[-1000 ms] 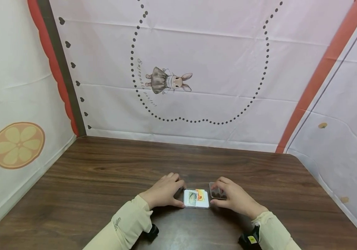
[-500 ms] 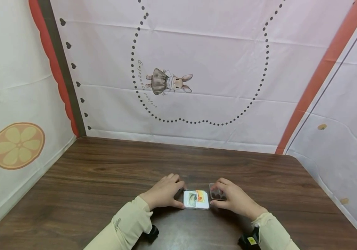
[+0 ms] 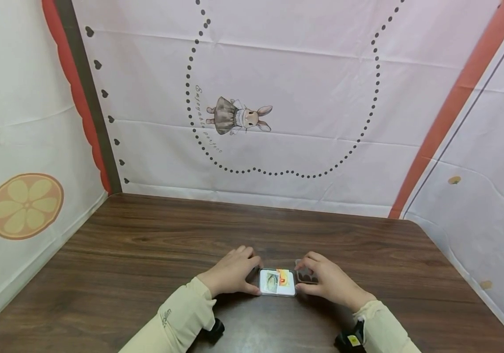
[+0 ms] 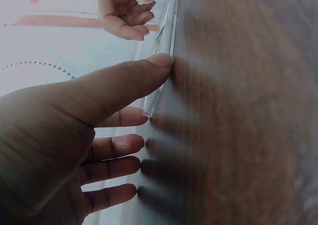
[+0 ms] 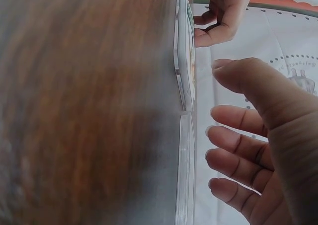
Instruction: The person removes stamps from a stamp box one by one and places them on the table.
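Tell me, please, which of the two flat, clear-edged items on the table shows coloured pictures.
The white item, touched by the left hand, shows them; the other item, partly hidden by the right hand, looks see-through and dark.

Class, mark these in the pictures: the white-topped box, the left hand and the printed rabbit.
White-topped box (image 3: 277, 282), head view: middle of its top.
Left hand (image 3: 231, 272), head view: back of the hand.
Printed rabbit (image 3: 239, 117), head view: its chest.

Dark wood-grain table (image 3: 168, 228) before pale, creased hangings (image 3: 305, 73) with a sideways rabbit print (image 3: 239, 116).
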Demonstrator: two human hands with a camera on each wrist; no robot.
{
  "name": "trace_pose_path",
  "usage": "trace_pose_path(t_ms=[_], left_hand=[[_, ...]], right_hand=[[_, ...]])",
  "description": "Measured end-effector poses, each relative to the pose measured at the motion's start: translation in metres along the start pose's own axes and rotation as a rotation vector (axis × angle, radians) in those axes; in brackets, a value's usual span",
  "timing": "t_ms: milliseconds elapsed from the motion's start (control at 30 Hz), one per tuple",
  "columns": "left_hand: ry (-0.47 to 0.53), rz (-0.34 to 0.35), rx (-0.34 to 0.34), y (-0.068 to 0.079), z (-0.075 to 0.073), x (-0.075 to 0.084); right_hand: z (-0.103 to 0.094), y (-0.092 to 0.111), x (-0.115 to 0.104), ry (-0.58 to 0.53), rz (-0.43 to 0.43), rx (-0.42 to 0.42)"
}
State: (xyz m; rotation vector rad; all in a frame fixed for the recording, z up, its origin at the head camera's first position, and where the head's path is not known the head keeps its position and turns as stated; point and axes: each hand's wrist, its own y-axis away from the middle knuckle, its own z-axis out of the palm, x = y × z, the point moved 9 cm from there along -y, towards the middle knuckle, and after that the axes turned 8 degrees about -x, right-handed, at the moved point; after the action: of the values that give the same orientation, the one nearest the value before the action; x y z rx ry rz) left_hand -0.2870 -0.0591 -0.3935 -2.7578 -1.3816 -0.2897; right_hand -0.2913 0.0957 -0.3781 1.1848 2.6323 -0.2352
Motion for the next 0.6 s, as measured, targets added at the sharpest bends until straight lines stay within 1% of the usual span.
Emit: trace_pose_path(t_ms=[300,600], left_hand=[[-0.005,0.003,0.009,0.0001,-0.0001,-0.0006],[-0.006,0.001,0.007,0.0011,-0.0006,0.0004]], right_hand=[[0.0001,-0.0010,-0.0016,0.006,0.000,-0.001],[0.0022,-0.0021,-0.0022,0.001,0.013,-0.021]])
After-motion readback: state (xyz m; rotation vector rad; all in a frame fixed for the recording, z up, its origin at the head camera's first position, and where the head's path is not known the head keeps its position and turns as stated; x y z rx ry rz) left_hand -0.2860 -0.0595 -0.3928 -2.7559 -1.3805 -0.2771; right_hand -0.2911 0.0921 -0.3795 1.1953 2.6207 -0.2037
